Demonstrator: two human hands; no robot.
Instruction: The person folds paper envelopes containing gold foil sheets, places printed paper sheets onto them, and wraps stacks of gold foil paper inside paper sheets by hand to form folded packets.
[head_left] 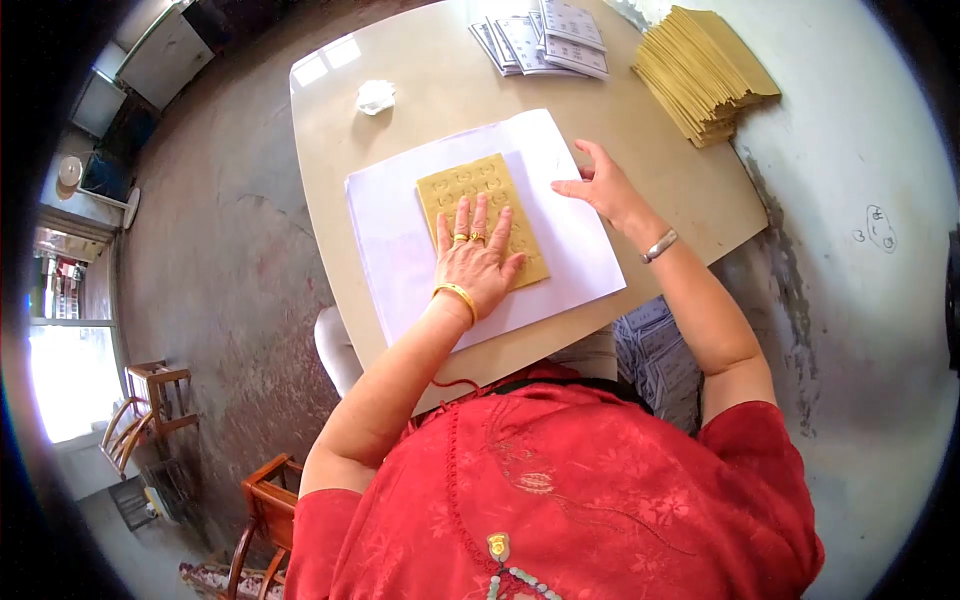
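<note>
My left hand lies flat with fingers spread on a stack of yellow paper marked with rows of embossed round shapes. Part of that stack is hidden under the hand. Beneath it are large white paper sheets, slightly askew on the table. At the right edge of the white sheets is my right hand, its thumb and forefinger apart and nothing visible between them. Whether the thumb touches the paper I cannot tell.
The beige table holds a crumpled white item, bundles of printed white packets and a tall pile of yellow paper by the wall. More printed bundles sit below the table's near edge. Wooden chairs stand at the left.
</note>
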